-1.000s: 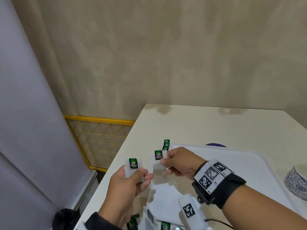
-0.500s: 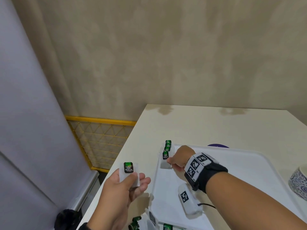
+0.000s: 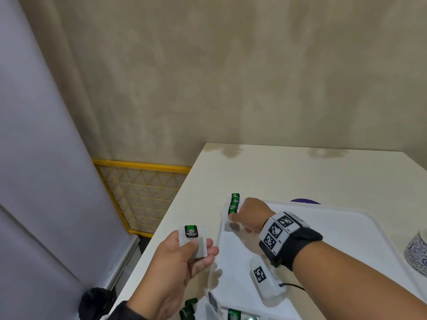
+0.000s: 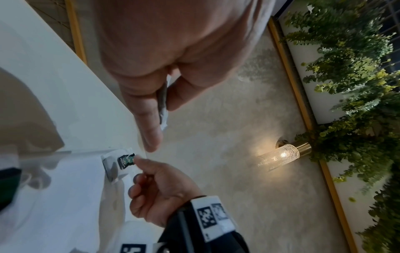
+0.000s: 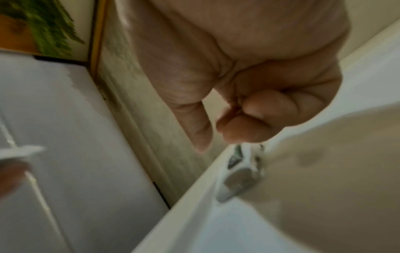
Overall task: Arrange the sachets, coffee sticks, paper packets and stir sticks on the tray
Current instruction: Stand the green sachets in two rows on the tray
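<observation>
My left hand [image 3: 196,247] pinches a white tea sachet [image 3: 191,231] with a green label, held above the table's left edge beside the white tray [image 3: 346,227]. The left wrist view shows that sachet [image 4: 163,102] edge-on between thumb and fingers. A row of several green-labelled sachets [image 3: 234,203] lies in the tray's far left corner. My right hand [image 3: 235,219] hovers over the nearest sachet [image 3: 231,227] in that row. Its fingers are curled, with the index tip touching that sachet's label [image 4: 126,160]. In the blurred right wrist view the right hand [image 5: 216,135] holds nothing, and the sachets [image 5: 240,172] lie just below it.
A white tagged device [image 3: 265,282] lies on the tray's near part. More sachets [image 3: 233,315] sit at the bottom edge. A patterned cup [image 3: 416,252] stands at the right and a purple object [image 3: 305,201] behind the tray. A yellow-framed grille [image 3: 143,195] stands left of the table.
My right hand carried a sachet from beside my left hand to the tray's far left corner and laid it at the end of the row. My left hand kept its sachet.
</observation>
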{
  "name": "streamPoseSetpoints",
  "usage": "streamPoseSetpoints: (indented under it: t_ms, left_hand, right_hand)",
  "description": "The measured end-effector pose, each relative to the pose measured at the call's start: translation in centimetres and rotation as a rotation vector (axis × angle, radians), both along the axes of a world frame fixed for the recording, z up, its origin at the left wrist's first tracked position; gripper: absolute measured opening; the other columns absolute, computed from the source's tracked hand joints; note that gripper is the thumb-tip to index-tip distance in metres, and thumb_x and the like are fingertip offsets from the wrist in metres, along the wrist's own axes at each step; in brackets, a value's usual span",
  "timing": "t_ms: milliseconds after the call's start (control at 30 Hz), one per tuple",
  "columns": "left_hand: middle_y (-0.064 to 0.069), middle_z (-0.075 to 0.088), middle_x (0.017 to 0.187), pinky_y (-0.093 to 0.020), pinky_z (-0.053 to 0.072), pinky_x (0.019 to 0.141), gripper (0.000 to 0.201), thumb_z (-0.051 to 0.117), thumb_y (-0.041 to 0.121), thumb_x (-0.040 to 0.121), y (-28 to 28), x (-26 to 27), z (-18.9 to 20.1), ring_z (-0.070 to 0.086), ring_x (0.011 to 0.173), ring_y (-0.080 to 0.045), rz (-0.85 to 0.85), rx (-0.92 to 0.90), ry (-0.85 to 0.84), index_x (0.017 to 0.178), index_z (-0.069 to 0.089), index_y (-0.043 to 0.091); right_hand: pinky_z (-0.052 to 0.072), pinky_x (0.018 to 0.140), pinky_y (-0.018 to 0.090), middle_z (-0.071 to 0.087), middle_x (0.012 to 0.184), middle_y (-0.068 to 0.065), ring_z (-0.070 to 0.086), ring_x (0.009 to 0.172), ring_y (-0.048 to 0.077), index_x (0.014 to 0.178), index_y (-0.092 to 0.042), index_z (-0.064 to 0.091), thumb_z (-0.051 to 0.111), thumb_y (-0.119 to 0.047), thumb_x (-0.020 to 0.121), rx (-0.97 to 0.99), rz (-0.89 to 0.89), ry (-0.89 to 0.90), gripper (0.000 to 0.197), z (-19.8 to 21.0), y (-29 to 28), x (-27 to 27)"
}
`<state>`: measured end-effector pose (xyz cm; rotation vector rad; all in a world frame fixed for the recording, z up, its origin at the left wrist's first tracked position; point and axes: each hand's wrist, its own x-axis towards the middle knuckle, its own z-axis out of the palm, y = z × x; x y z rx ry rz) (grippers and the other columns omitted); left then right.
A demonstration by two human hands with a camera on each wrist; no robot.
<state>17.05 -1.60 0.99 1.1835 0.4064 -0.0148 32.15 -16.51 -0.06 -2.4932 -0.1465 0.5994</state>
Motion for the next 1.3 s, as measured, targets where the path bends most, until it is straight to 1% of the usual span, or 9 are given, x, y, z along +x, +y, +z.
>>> streamPoseSetpoints:
  t_ms: [133, 233, 367, 500, 700, 867, 967, 1100, 1300]
  left_hand:
    - [-0.024, 0.071, 0.101, -0.027, 0.060, 0.062, 0.020, 0.045, 0.003, 0.100, -0.2, 0.1, 0.1, 0.073, 0.087, -0.033, 0.010, 0.008, -0.030, 0.115, 0.057, 0.004]
    - [-0.022, 0.073, 0.093, -0.026, 0.059, 0.059, 0.015, 0.048, 0.003, 0.098, -0.8, 0.1, 0.1, 0.074, 0.081, -0.031, 0.023, 0.041, -0.047, 0.111, 0.056, 0.002]
    - [-0.024, 0.072, 0.095, -0.029, 0.060, 0.060, 0.015, 0.054, 0.001, 0.094, -1.4, -0.3, -0.1, 0.073, 0.076, -0.035, 0.002, 0.088, -0.017, 0.109, 0.052, 0.000]
    - [-0.020, 0.056, 0.098, -0.037, 0.059, 0.069, 0.025, 0.057, 0.000, 0.092, -0.8, -0.9, -0.2, 0.073, 0.075, -0.037, -0.010, 0.183, 0.040, 0.113, 0.047, 0.011]
    - [-0.017, 0.050, 0.101, -0.042, 0.058, 0.078, 0.026, 0.057, 0.003, 0.092, 0.2, -1.9, 1.0, 0.072, 0.076, -0.039, -0.040, 0.247, 0.023, 0.114, 0.049, 0.016]
    - [-0.018, 0.050, 0.099, -0.041, 0.058, 0.077, 0.026, 0.057, 0.003, 0.092, 0.6, -2.5, 1.2, 0.071, 0.076, -0.041, -0.040, 0.263, 0.014, 0.113, 0.049, 0.016]
    - [-0.019, 0.052, 0.100, -0.041, 0.058, 0.074, 0.027, 0.058, 0.002, 0.092, 0.9, -2.7, 1.3, 0.071, 0.079, -0.043, -0.031, 0.258, 0.025, 0.115, 0.050, 0.015]
    - [-0.019, 0.053, 0.098, -0.039, 0.057, 0.071, 0.027, 0.058, 0.002, 0.092, 1.2, -2.8, 1.2, 0.071, 0.079, -0.043, -0.012, 0.244, 0.040, 0.114, 0.050, 0.015]
    - [-0.016, 0.054, 0.095, -0.042, 0.058, 0.073, 0.027, 0.057, 0.002, 0.092, 1.1, -3.0, 1.2, 0.068, 0.070, -0.037, -0.012, 0.285, 0.063, 0.114, 0.049, 0.016]
  right_hand:
    - [0.032, 0.050, 0.021, 0.061, 0.074, 0.002, 0.051, 0.054, 0.014, 0.081, -0.012, 0.065, 0.059, -0.044, 0.091, 0.409, 0.079, 0.223, 0.034, 2.3, 0.0, -2.4]
    - [0.031, 0.049, 0.020, 0.065, 0.072, 0.000, 0.052, 0.052, 0.011, 0.088, -0.014, 0.071, 0.068, -0.040, 0.086, 0.556, 0.189, 0.370, 0.025, 2.9, -0.1, -4.4]
    - [0.030, 0.045, 0.020, 0.065, 0.066, -0.001, 0.052, 0.051, 0.011, 0.070, -0.018, 0.066, 0.075, -0.022, 0.083, 0.622, 0.166, 0.337, 0.016, 2.0, -0.2, -5.8]
    - [0.030, 0.045, 0.022, 0.066, 0.069, 0.002, 0.055, 0.052, 0.012, 0.071, -0.015, 0.063, 0.070, -0.020, 0.087, 0.471, 0.053, 0.279, 0.018, 1.1, -1.5, -4.3]
    - [0.036, 0.051, 0.022, 0.065, 0.083, 0.008, 0.057, 0.074, 0.019, 0.076, -0.014, 0.058, 0.063, -0.022, 0.090, 0.162, 0.003, 0.145, 0.017, -0.6, -1.7, -1.2]
    - [0.040, 0.052, 0.020, 0.062, 0.071, 0.001, 0.057, 0.062, 0.014, 0.070, -0.013, 0.056, 0.068, -0.021, 0.087, 0.088, -0.094, 0.091, 0.022, -1.7, -0.5, -0.2]
    - [0.034, 0.042, 0.018, 0.054, 0.063, -0.002, 0.049, 0.054, 0.008, 0.064, -0.015, 0.049, 0.065, -0.022, 0.089, 0.039, -0.117, 0.070, 0.031, -1.6, -0.3, 0.2]
    - [0.033, 0.029, 0.009, 0.058, 0.066, 0.000, 0.054, 0.050, 0.007, 0.068, -0.015, 0.053, 0.066, -0.018, 0.087, 0.078, -0.121, 0.137, 0.023, -1.6, -0.5, 0.8]
    - [0.035, 0.041, 0.018, 0.054, 0.064, 0.001, 0.051, 0.055, 0.013, 0.069, -0.012, 0.050, 0.061, -0.010, 0.084, -0.014, -0.111, 0.090, 0.019, -1.2, 0.2, 0.1]
